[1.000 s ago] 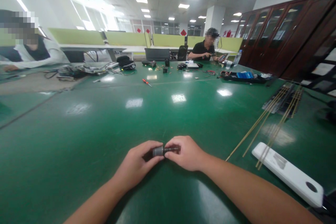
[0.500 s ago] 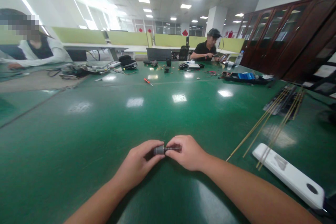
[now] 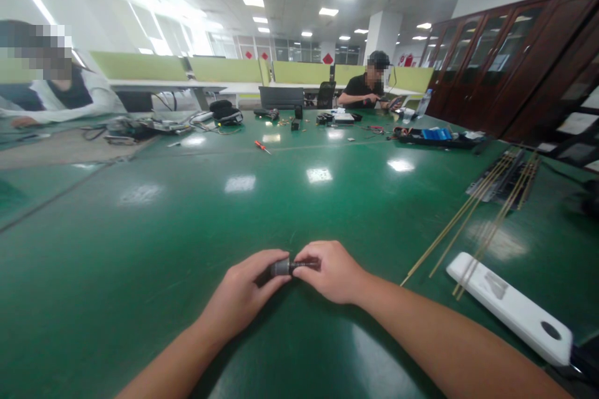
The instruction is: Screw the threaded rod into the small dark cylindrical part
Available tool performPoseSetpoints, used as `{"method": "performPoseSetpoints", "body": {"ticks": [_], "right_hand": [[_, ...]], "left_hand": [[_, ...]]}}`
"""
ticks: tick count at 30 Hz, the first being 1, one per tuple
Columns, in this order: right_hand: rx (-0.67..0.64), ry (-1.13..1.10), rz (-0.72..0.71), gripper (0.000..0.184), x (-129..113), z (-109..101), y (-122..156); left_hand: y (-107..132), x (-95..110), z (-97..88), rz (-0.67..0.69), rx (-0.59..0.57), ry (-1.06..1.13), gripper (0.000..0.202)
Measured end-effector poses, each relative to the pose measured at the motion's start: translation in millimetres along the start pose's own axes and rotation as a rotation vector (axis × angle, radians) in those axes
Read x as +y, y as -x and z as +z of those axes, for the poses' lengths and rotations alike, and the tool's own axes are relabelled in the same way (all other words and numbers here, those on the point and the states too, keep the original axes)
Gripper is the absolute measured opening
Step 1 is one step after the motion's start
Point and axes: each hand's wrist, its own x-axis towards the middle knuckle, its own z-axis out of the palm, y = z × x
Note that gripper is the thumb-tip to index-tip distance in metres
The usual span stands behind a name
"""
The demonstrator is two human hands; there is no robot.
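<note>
In the head view, my left hand (image 3: 249, 285) is closed around a short grey cylinder (image 3: 281, 267) with its thumb and fingers. A thin dark ridged shaft (image 3: 299, 265) extends from the cylinder's right end. My right hand (image 3: 334, 273) pinches this shaft between thumb and fingertips, and its far end is partly covered by the fingers. Both parts lie in one line, roughly level, low over the green table (image 3: 196, 218). Whether the cylinder touches the tabletop I cannot tell.
To the right lie thin yellowish rods (image 3: 461, 218) and a long white device (image 3: 510, 308). An orange screwdriver (image 3: 262, 147) lies farther back. Behind it are a black pouch (image 3: 225, 112) and a tray with blue items (image 3: 435, 136). Two people sit across the table.
The view has shifted very slightly. Both hands keep their hold on the cylinder and shaft, with no clear movement between them.
</note>
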Motion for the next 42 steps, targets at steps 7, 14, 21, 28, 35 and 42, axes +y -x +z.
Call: {"method": "performPoseSetpoints", "body": {"ticks": [7,14,21,28,35,42], "right_hand": [[0.017,0.018,0.000,0.010,-1.0,0.3,1.2],[0.012,0.020,0.016,0.009,0.8,-1.1,1.6],[0.036,-0.018,0.035,0.008,-0.5,-1.3,3.1],[0.044,-0.049,0.046,0.008,0.3,0.9,2.7],[0.036,-0.042,0.053,0.008,2.3,-2.1,2.3],[0.042,-0.081,0.082,0.009,3.4,-0.6,3.1]], "left_hand": [[1.7,-5.0,1.5,0.058,0.041,-0.041,0.031],[3.3,-9.0,1.1,0.075,0.052,-0.056,0.031],[3.1,-8.4,0.6,0.091,0.079,-0.058,0.030],[2.1,-6.2,-0.2,0.084,0.096,-0.054,0.031],[-0.1,-4.4,-1.2,0.069,0.103,-0.055,0.033],[-0.2,-5.4,-1.3,0.061,0.114,-0.054,0.033]]}}
